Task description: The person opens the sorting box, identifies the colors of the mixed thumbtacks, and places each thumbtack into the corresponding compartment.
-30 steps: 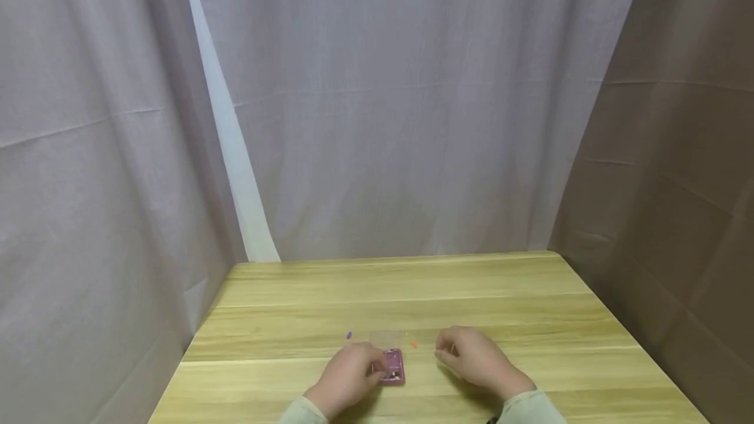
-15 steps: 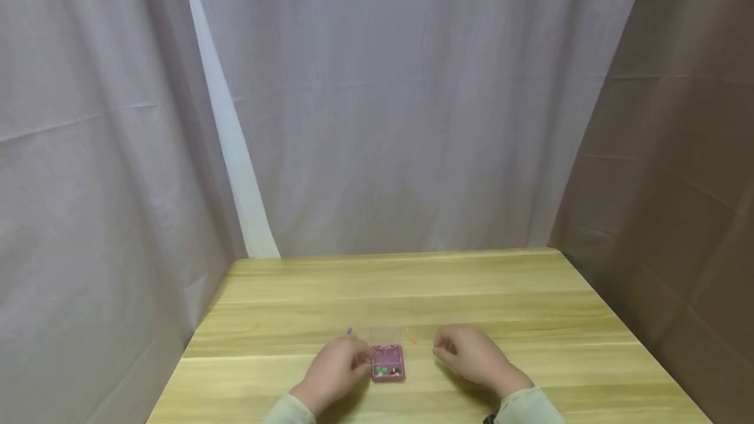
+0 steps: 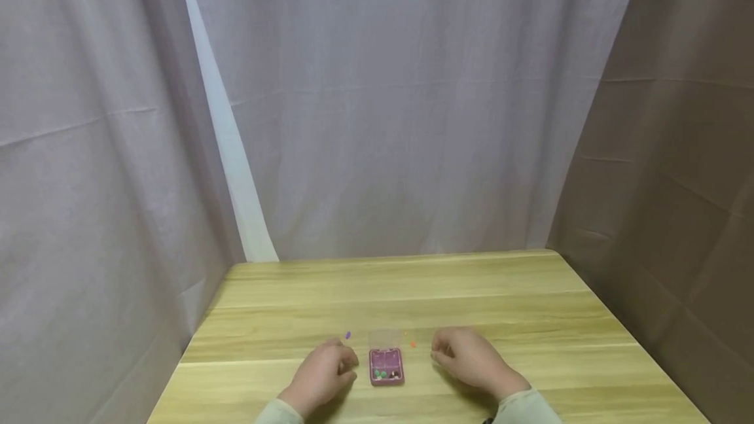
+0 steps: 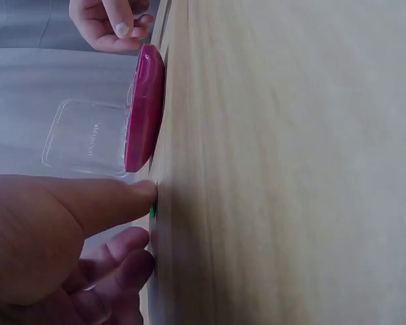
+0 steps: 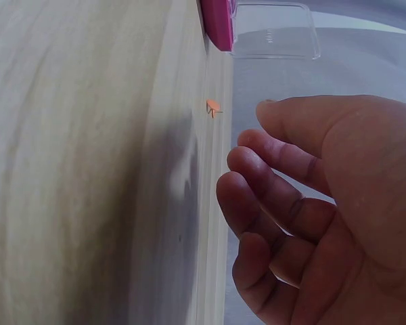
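Note:
A small magenta pill box point(image 3: 387, 383) lies on the table between my hands, its clear lid point(image 3: 385, 338) folded back. Green pieces point(image 3: 379, 374) and dark ones point(image 3: 394, 375) sit in the near compartments. My left hand point(image 3: 321, 371) is left of the box, fingers bent toward the tabletop. In the left wrist view a green piece point(image 4: 153, 211) shows at the gap between thumb and fingertips, which stand apart. My right hand point(image 3: 471, 355) hovers to the right with loosely curled fingers, holding nothing. An orange piece point(image 5: 213, 105) lies on the table between it and the box.
A purple piece point(image 3: 348, 335) lies beyond my left hand, and a tiny yellow one point(image 3: 405, 333) beside the lid. The wooden table point(image 3: 389, 286) has grey curtains point(image 3: 377, 116) behind and at both sides.
My left hand has drawn back from over the box to the table at its left, uncovering the green pieces inside. My right hand has barely moved.

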`<state>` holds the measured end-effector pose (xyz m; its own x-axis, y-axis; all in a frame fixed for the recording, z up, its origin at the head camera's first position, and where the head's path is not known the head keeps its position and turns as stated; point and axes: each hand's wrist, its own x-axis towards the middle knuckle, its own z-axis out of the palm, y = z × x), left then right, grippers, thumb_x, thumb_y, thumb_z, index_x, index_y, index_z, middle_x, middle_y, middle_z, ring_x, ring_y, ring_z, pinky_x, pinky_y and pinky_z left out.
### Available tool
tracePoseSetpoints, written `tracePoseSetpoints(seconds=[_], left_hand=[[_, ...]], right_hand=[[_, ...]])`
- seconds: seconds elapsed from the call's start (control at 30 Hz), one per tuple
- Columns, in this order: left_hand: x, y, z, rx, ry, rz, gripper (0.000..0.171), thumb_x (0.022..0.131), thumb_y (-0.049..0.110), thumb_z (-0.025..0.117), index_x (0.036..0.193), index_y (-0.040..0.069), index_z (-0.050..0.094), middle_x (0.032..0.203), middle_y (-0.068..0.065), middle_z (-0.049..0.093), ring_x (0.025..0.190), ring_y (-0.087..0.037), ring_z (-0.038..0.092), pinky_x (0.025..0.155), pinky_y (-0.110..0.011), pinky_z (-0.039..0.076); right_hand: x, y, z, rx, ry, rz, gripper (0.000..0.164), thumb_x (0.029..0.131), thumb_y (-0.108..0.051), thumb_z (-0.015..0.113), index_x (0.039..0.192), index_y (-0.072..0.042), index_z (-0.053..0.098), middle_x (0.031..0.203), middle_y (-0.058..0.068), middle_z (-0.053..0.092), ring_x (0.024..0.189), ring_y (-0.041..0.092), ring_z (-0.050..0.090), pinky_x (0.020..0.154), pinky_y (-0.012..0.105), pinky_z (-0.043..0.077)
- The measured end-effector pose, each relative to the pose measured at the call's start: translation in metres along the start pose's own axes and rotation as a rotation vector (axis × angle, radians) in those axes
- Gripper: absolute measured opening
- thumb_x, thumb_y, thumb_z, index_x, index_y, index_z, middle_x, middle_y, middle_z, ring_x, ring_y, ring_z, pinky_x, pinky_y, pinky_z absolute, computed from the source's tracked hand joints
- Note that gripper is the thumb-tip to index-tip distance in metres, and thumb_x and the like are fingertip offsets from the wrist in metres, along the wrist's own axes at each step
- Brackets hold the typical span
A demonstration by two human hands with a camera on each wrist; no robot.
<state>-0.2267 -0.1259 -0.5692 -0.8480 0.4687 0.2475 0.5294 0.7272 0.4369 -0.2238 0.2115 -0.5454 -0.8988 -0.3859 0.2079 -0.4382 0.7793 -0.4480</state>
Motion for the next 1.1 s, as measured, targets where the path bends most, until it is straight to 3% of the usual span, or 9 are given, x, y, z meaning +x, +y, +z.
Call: tracePoseSetpoints(seconds=[0.2,0.67,0.87,1.1], left_hand=[[-0.0003,-0.0011,0.0005,-0.028,-0.021,-0.009,0.009,0.08,0.018,0.076,0.079,0.024,0.069,0.079,0.015,0.061,0.072,-0.001,0.051,0.07,-0.03,0.055],[-0.0018,0.0007,-0.0057,-0.063,-0.007,0.0,0.016,0.084,0.01,0.07,0.074,0.021,0.065,0.071,0.013,0.061,0.068,-0.001,0.052,0.067,-0.029,0.055],[-0.0048,-0.0001,-0.0064,-0.028,0.025,0.005,0.016,0.084,0.008,0.069,0.075,0.02,0.065,0.073,0.012,0.06,0.071,-0.002,0.051,0.07,-0.034,0.055],[0.003,0.007,-0.0051,0.016,0.071,0.033,0.013,0.083,0.011,0.07,0.076,0.021,0.064,0.075,0.013,0.059,0.073,-0.003,0.051,0.071,-0.034,0.055]], right_hand=[[0.0003,0.0017,0.0012,-0.008,0.004,-0.012,0.01,0.088,-0.029,0.071,0.082,-0.033,0.064,0.073,-0.02,0.06,0.065,0.001,0.052,0.06,0.031,0.051],[0.0007,-0.0001,-0.0006,-0.007,-0.01,-0.004,0.009,0.088,-0.03,0.07,0.083,-0.033,0.064,0.074,-0.019,0.061,0.066,0.001,0.053,0.062,0.032,0.052],[0.0,-0.0014,0.002,-0.009,-0.003,-0.007,0.01,0.088,-0.029,0.07,0.081,-0.033,0.064,0.072,-0.02,0.059,0.065,0.001,0.052,0.061,0.032,0.051],[0.0006,0.0014,-0.0005,-0.008,-0.005,-0.012,0.009,0.089,-0.031,0.069,0.082,-0.033,0.064,0.073,-0.02,0.06,0.065,0.001,0.053,0.061,0.031,0.051]])
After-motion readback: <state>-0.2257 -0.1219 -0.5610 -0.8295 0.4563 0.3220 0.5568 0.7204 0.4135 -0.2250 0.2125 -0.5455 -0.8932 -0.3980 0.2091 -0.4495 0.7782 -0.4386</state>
